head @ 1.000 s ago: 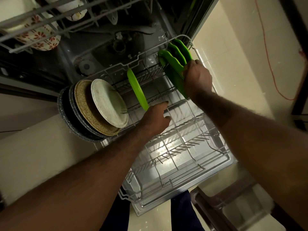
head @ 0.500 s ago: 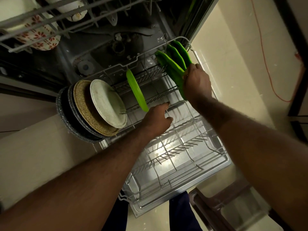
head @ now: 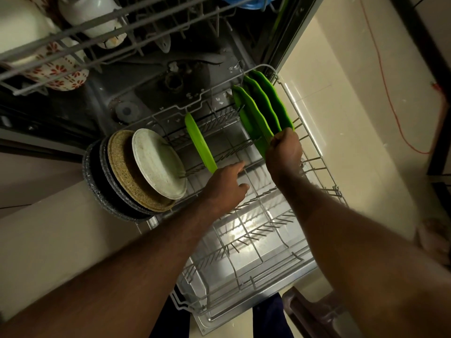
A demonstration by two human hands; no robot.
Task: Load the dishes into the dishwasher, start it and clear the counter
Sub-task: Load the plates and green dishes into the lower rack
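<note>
**Head view**

- Rack (head: 244, 252): drawn out over the open door (head: 244, 315). The task's dishes are stood in it.
- Dark plates (head: 97, 181), tan plate (head: 122, 167), white plate (head: 158, 164): set on edge and packed close at the rack's left edge, partly overhanging it. The on-edge placing is judged to save slots and let water drain.
- Single green plate (head: 199, 142): stood tilted in the tines by the middle of the far edge, apart from the white plate.
- Green group (head: 263, 106): apparently three plates, kept on edge at the far right corner, just inside the rim.
- Right hand (head: 284, 154): its fingers are curled round the group's near edges. Which plate is actually pinched cannot be told. The group is judged to be in the course of being seated or spaced along its tine row.
- Left hand (head: 227, 184): placed between the single green plate and the group. The forefinger is stretched toward the tines and nothing is held. The remaining fingers are hidden beneath the hand. A slot is judged to be marked or steadied.

**Edges and room**

- The tine row between the single plate and the group is unfilled.
- The near half of the rack is bare wire.
- Little side play is left at the right rim.
- Lifting at the far left is limited by the upper rack (head: 73, 45), where a patterned bowl (head: 58, 74) and a cup (head: 97, 23) are carried.
</note>
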